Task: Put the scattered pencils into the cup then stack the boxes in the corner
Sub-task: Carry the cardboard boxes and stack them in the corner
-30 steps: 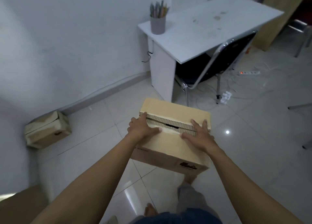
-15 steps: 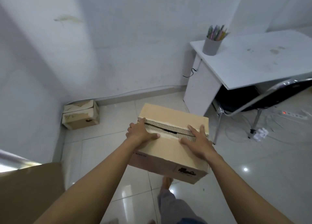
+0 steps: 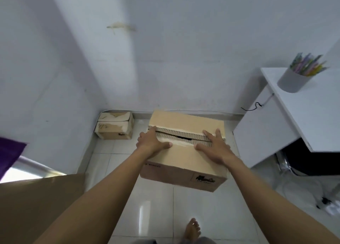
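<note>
the left forearm (image 3: pixel 103 194) enters from seven o'clock and the right forearm (image 3: pixel 266 194) from five o'clock, both bare along all that shows, slim and smooth. the left hand (image 3: pixel 152 142) and right hand (image 3: pixel 215 148) are bare too, with short nails. at six o'clock a bare foot (image 3: pixel 192 229) shows below a grey trouser leg (image 3: pixel 202 241); a small glint on one toe is too blurred to name. toward seven o'clock from it, a strip of dark blue-grey cloth (image 3: pixel 146 241) edges the frame.
</note>
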